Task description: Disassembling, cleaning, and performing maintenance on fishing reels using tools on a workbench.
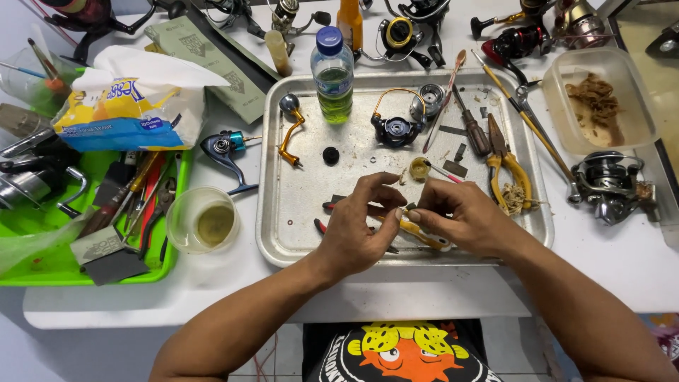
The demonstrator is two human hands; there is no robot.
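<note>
Two hands meet over the near half of a big metal tray (pixel 283 233) on a white table (pixel 636 262), largest things first: the tray, then a green tray (pixel 42 269) of hand tools at far left, a tissue pack (pixel 127 106) behind it, a clear tub (pixel 601 99) of brown scraps at far right, a water bottle (pixel 332 71) on the tray's far edge, a clear cup (pixel 204 221) of yellowish liquid just left of the tray. The left hand (pixel 357 230) is curled, thumb and fingers pinched nearly closed on a tiny dark part (pixel 410 207); the right hand (pixel 463 216) pinches the same part from the other side, fingertips touching. What the part is I cannot tell, too small. Looks like a fine fitting or cleaning step on a reel piece; any next move calls for a steady two-handed pinch and small wrist turns, not reach. A yellow-handled tool (pixel 424 237) lies under the hands, yellow pliers (pixel 513 177) just right, a small grease pot (pixel 420 168) just beyond the fingertips, a black reel body (pixel 396 131) farther back, a gold crank handle (pixel 290 134) far left on the tray. Open room: bare tray floor left of the hands; right side is crowded with tools up to the rim, near rim sits right below the wrists.
</note>
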